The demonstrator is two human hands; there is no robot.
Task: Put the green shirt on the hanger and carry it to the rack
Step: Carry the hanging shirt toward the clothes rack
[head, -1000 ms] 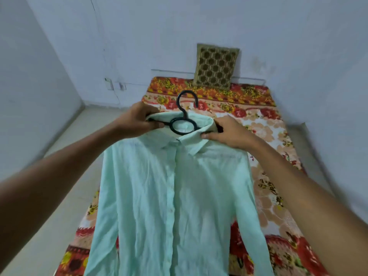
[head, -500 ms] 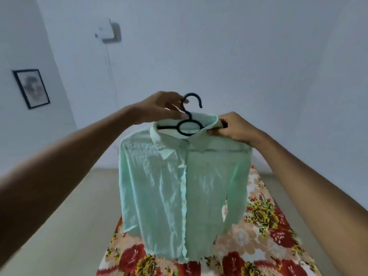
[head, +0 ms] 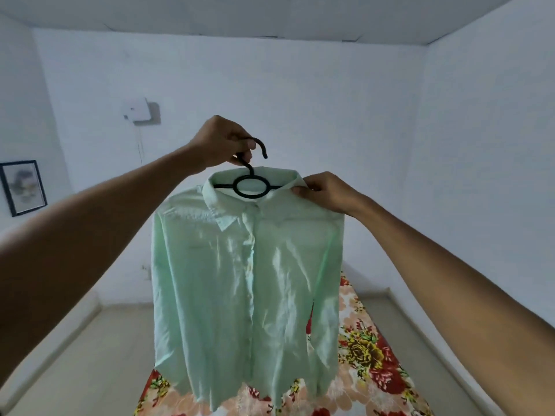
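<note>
The light green shirt (head: pixel 240 280) hangs in the air on a black hanger (head: pixel 250 187), its front facing me and its hem just above the bed. My left hand (head: pixel 222 145) grips the hanger's hook from above. My right hand (head: pixel 324 190) pinches the shirt's collar and shoulder at the hanger's right arm. The hanger's arms are hidden inside the shirt; only its ring and hook show. No rack is in view.
A bed with a floral sheet (head: pixel 369 364) lies below and behind the shirt. Bare floor (head: pixel 90 364) runs along its left side. White walls surround the room; a framed picture (head: pixel 24 187) hangs at left and a white box (head: pixel 138 111) on the far wall.
The shirt has risen off the bed until it hangs free. My left hand moved from the collar's left side up to the hook. My view tilted upward.
</note>
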